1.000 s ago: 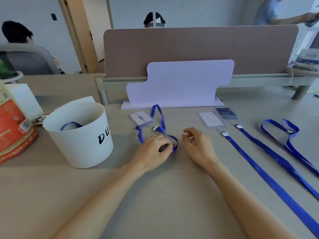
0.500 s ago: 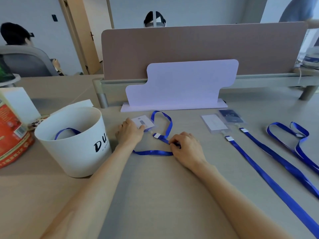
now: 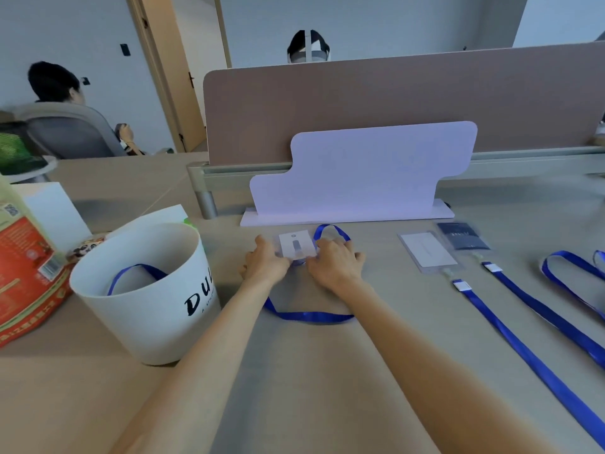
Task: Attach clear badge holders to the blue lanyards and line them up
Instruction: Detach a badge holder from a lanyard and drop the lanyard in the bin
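A clear badge holder (image 3: 296, 246) with a white card lies on the desk in front of the lilac stand. My left hand (image 3: 265, 263) grips its left edge and my right hand (image 3: 334, 263) grips its right edge. A blue lanyard (image 3: 307, 316) loops behind the holder and trails under my wrists toward me; its clip end is hidden by my hands. To the right lie two more holders, one white (image 3: 427, 252) and one dark (image 3: 464, 237), each joined to a long straight blue lanyard (image 3: 510, 342). Another loose blue lanyard (image 3: 569, 273) lies at the far right.
A white bucket (image 3: 147, 309) at the left holds another blue lanyard (image 3: 134, 273). A red and green bag (image 3: 23, 270) stands at the far left. A lilac stand (image 3: 357, 178) and a brown desk divider (image 3: 393, 103) close the back. People sit beyond.
My right hand left the lanyard strap and moved up to the badge holder's right edge. My left hand stayed at the holder's left side. The view moved closer.
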Tool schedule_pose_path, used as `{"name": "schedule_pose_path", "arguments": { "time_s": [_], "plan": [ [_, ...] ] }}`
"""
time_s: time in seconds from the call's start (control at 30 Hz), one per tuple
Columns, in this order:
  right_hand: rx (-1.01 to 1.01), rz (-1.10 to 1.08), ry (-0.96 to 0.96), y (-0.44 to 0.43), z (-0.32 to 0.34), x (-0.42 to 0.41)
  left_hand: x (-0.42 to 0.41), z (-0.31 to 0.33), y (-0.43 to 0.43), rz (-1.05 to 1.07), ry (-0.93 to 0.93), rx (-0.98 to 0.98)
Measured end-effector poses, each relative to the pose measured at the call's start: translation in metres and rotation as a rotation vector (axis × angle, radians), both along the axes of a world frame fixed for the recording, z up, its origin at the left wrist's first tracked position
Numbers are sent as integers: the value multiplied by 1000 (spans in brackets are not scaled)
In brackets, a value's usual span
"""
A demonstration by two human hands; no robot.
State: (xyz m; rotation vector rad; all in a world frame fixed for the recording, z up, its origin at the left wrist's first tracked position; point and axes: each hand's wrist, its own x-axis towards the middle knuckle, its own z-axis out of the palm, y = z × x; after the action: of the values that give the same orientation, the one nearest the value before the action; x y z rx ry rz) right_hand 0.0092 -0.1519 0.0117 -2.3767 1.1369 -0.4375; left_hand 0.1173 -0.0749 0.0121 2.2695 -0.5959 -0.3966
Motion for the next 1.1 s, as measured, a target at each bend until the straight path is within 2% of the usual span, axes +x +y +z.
{"name": "schedule_pose_path", "arguments": {
  "time_s": [0.13, 0.2, 0.33, 0.4, 0.53, 0.63, 0.77, 0.9, 1.03, 1.1],
  "plan": [
    [331, -103, -271, -6, 3, 4, 0, 2, 1, 40, 237, -272],
    [468, -50, -440, -9, 8, 0, -6, 8, 2, 45, 301, -448],
    [521, 105, -603, -7, 28, -19, -23, 23, 10, -46, 211, -701],
    [562, 153, -675, -2, 40, -29, -34, 30, 17, -103, 193, -752],
    [623, 146, -830, 14, 59, -51, -63, 42, 30, -217, 295, -655],
    [641, 138, -899, 35, 71, -72, -82, 44, 50, -365, 200, -616],
    [669, 91, -924, 60, 66, -102, -95, 45, 87, -494, 211, -620],
    [788, 83, -921, 79, 46, -120, -99, 41, 112, -527, 270, -491],
    [909, 92, -962, 93, 24, -134, -99, 33, 119, -584, 177, -396],
    [918, 88, -976, 96, 19, -140, -100, 31, 119, -620, 192, -375]
  ]
}}
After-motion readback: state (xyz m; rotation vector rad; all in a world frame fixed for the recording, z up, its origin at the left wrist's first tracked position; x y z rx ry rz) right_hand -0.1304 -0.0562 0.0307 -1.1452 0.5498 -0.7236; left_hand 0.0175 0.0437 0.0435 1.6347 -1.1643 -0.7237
